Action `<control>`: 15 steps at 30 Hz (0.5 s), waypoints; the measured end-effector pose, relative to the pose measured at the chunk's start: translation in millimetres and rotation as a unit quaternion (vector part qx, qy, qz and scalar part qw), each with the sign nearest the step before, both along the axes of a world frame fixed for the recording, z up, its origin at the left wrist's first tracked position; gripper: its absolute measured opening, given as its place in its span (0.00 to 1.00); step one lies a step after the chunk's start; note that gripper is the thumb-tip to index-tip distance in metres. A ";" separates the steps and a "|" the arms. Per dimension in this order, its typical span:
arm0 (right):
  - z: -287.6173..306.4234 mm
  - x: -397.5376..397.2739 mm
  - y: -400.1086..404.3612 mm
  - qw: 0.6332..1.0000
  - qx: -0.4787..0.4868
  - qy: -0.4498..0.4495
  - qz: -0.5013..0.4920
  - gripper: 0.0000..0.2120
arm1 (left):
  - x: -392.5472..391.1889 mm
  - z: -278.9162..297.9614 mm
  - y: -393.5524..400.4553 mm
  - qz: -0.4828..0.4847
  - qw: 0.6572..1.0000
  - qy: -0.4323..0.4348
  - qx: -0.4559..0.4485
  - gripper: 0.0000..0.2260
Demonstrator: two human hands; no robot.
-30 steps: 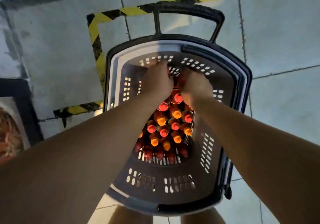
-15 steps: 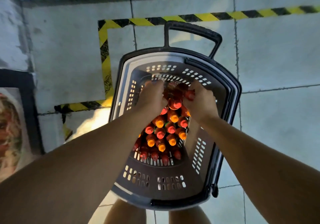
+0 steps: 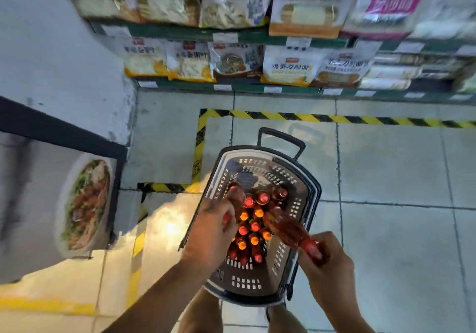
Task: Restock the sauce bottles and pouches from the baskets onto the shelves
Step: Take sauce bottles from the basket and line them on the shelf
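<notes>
The shelves [image 3: 257, 36] ahead are holding only noodle bags, so the spot for sauce is not showing. On the floor below, the basket [image 3: 313, 196] is standing with its bottles [image 3: 253, 229] packed upright, caps up. The step in hand looks like lifting stock out. The right hand [image 3: 327, 258] is gripping one bottle [image 3: 288, 229] by its red cap, tilted over the basket. The left hand [image 3: 213, 227] is curling round another bottle [image 3: 238, 196]. Next, both need carrying to a free shelf.

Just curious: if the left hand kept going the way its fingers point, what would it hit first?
Probably the basket's far wall, though depth is unclear; the left hand already grips a bottle pointing that way.
</notes>
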State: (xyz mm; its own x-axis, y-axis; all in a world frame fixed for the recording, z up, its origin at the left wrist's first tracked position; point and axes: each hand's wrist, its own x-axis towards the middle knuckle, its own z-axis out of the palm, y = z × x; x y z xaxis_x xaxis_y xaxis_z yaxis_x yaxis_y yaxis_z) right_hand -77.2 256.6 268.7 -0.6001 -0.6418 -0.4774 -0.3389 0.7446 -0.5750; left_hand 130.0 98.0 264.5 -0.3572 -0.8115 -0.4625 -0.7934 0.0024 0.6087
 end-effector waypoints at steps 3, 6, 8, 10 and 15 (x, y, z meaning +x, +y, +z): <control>57.0 -2.9 22.1 0.999 0.027 -0.014 0.043 0.15 | 18.4 58.3 38.4 0.064 0.998 0.000 0.009 0.12; 115.3 -7.1 40.3 0.994 0.033 -0.008 0.101 0.16 | 39.1 119.0 82.8 0.113 0.994 -0.005 0.008 0.17; 155.4 -8.5 48.0 0.989 0.036 -0.026 0.144 0.16 | 55.7 158.0 112.5 0.144 0.989 -0.002 -0.016 0.18; 190.8 -4.4 54.9 0.984 0.032 -0.033 0.172 0.14 | 74.8 194.0 141.5 0.169 0.985 -0.003 -0.032 0.18; 255.6 37.2 64.2 0.979 -0.007 -0.012 0.201 0.19 | 131.2 259.6 213.5 0.246 0.968 -0.012 -0.051 0.19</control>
